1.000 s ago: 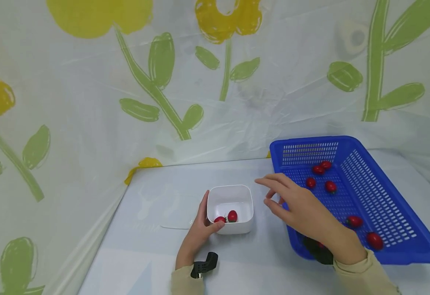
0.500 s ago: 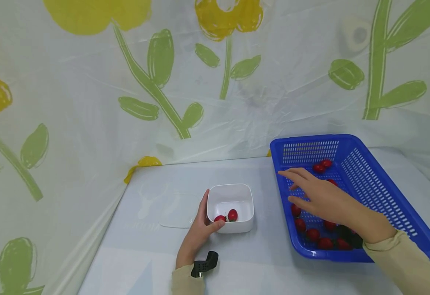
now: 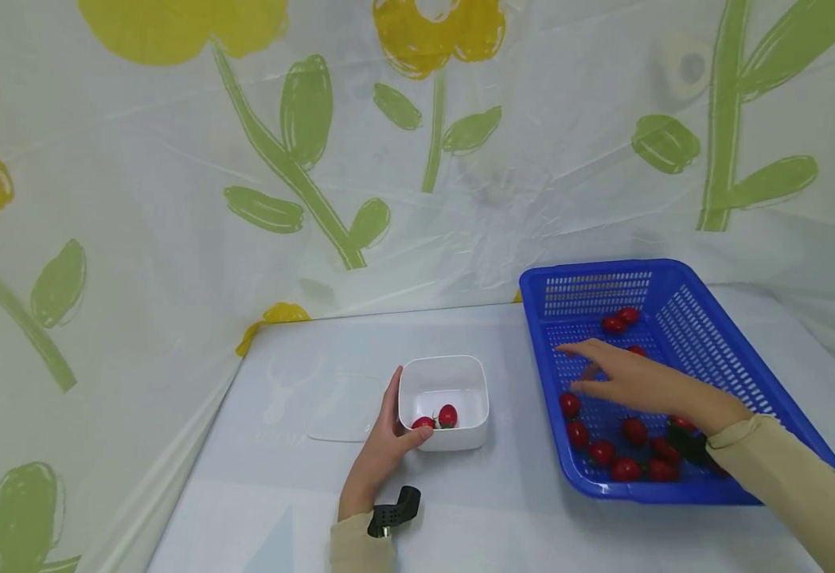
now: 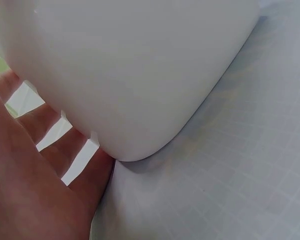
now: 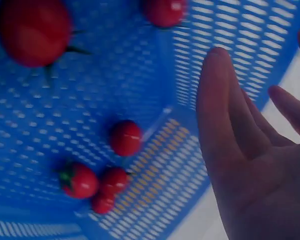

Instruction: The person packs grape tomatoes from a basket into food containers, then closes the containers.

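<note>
My left hand [image 3: 381, 454] grips a small white square tub [image 3: 453, 440] on the table, thumb over the near rim and fingers round its left side. In the left wrist view those fingers lie against the tub wall [image 4: 140, 85]. Two cherry tomatoes [image 3: 447, 415] lie at the tub's near side. Over the blue basket [image 3: 646, 492] hovers my right hand [image 3: 635, 380], fingers extended, thumb apart, nothing between them. Several cherry tomatoes [image 3: 626, 468] lie in the basket, mostly near its front left corner; the right hand and forearm hide part of it.
A clear flat lid [image 3: 345, 410] lies on the table left of the tub. Behind the table hangs a flower-print sheet [image 3: 460, 239]. The basket's raised perforated walls [image 3: 704, 342] surround the tomatoes. A black wrist camera [image 3: 396, 511] sits on my left wrist.
My right hand has moved from beside the tub rightward to over the basket, uncovering the tomatoes at its front left. The left hand still holds the tub in the same place.
</note>
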Demonstrator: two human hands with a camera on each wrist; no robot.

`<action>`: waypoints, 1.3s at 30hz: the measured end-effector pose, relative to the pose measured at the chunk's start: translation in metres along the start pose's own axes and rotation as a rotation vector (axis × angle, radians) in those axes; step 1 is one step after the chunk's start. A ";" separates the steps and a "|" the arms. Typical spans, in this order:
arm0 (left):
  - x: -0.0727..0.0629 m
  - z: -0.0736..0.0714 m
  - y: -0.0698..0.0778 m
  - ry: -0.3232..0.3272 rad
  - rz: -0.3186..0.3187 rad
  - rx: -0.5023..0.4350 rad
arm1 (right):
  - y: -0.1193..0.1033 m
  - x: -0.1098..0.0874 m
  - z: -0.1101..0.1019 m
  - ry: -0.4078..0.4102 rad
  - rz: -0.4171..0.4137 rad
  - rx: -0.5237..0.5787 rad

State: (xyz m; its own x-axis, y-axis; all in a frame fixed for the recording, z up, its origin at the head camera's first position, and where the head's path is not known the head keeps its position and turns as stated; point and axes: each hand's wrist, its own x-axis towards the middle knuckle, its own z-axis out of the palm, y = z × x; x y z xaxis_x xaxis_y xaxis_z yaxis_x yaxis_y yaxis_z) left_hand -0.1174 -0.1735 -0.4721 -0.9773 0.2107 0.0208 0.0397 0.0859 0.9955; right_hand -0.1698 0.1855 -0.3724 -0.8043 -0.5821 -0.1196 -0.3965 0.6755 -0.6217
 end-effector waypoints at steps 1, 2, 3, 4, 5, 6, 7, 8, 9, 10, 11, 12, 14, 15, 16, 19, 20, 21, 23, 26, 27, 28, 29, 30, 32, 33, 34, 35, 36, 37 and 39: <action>0.000 0.000 -0.001 0.001 0.002 0.002 | 0.003 0.001 0.001 -0.020 0.002 0.026; 0.000 0.000 -0.002 0.001 -0.001 0.003 | 0.007 0.002 0.002 -0.038 0.004 0.044; 0.000 0.000 -0.002 -0.001 -0.005 -0.004 | 0.011 0.003 0.004 -0.054 0.006 0.063; 0.000 0.000 -0.001 -0.003 -0.012 -0.008 | 0.014 0.005 0.005 -0.066 0.016 0.079; -0.001 0.000 0.001 -0.005 -0.019 -0.013 | 0.017 0.006 0.007 -0.076 0.024 0.091; -0.002 0.001 0.004 -0.007 -0.026 -0.013 | 0.020 0.008 0.008 -0.086 0.029 0.099; -0.003 0.001 0.008 -0.009 -0.028 -0.018 | 0.023 0.009 0.009 -0.097 0.035 0.107; -0.004 0.002 0.011 -0.012 -0.031 -0.018 | 0.026 0.011 0.010 -0.108 0.043 0.112; -0.005 0.003 0.015 -0.015 -0.029 -0.024 | 0.028 0.012 0.011 -0.118 0.052 0.120; -0.005 0.003 0.018 -0.017 -0.031 -0.022 | 0.029 0.014 0.012 -0.128 0.061 0.121; -0.006 0.004 0.021 -0.017 -0.032 -0.018 | 0.030 0.015 0.013 -0.137 0.066 0.117; -0.007 0.004 0.022 -0.015 -0.033 -0.012 | 0.030 0.016 0.013 -0.148 0.074 0.117; -0.007 0.004 0.024 -0.013 -0.031 -0.007 | 0.030 0.018 0.015 -0.167 0.097 0.105; -0.007 0.004 0.023 -0.016 -0.024 -0.012 | 0.030 0.018 0.015 -0.173 0.104 0.096; -0.007 0.004 0.023 -0.019 -0.020 -0.014 | 0.030 0.019 0.015 -0.179 0.110 0.086; -0.006 0.004 0.024 -0.033 0.000 -0.031 | 0.031 0.020 0.016 -0.192 0.127 0.071; -0.006 0.004 0.024 -0.036 0.003 -0.038 | 0.031 0.020 0.017 -0.195 0.130 0.075; -0.006 0.004 0.024 -0.038 0.005 -0.043 | 0.031 0.020 0.017 -0.198 0.135 0.080; -0.007 0.003 0.025 -0.031 -0.005 -0.030 | 0.031 0.020 0.018 -0.203 0.151 0.086; -0.007 0.003 0.025 -0.019 -0.022 -0.007 | 0.031 0.022 0.021 -0.209 0.175 0.096; -0.007 0.002 0.024 -0.018 -0.026 -0.002 | 0.031 0.023 0.022 -0.209 0.182 0.097; -0.007 0.002 0.024 -0.017 -0.027 0.002 | 0.031 0.024 0.023 -0.207 0.190 0.100; -0.007 0.002 0.024 -0.017 -0.027 0.003 | 0.031 0.026 0.023 -0.205 0.196 0.105; -0.007 0.002 0.024 -0.017 -0.028 0.001 | 0.031 0.027 0.024 -0.205 0.200 0.108; -0.007 0.002 0.024 -0.017 -0.028 0.001 | 0.032 0.029 0.025 -0.203 0.207 0.119; -0.007 0.002 0.024 -0.017 -0.029 -0.001 | 0.033 0.030 0.025 -0.201 0.212 0.123; -0.007 0.002 0.025 -0.017 -0.030 0.000 | 0.033 0.031 0.025 -0.197 0.212 0.122; -0.007 0.002 0.025 -0.016 -0.034 0.001 | 0.034 0.032 0.025 -0.194 0.210 0.119; -0.007 0.003 0.025 -0.016 -0.035 0.000 | 0.034 0.032 0.025 -0.189 0.207 0.118; -0.007 0.003 0.025 -0.015 -0.037 0.002 | 0.034 0.033 0.025 -0.185 0.205 0.117; -0.007 0.003 0.026 -0.013 -0.040 0.002 | 0.035 0.034 0.025 -0.180 0.201 0.118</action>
State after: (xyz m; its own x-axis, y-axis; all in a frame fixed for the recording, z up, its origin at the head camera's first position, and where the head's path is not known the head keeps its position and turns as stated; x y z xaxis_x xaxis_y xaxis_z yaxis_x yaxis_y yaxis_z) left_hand -0.1091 -0.1700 -0.4468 -0.9754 0.2198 -0.0198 0.0016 0.0966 0.9953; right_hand -0.2000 0.1782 -0.4175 -0.7660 -0.5202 -0.3777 -0.1748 0.7340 -0.6563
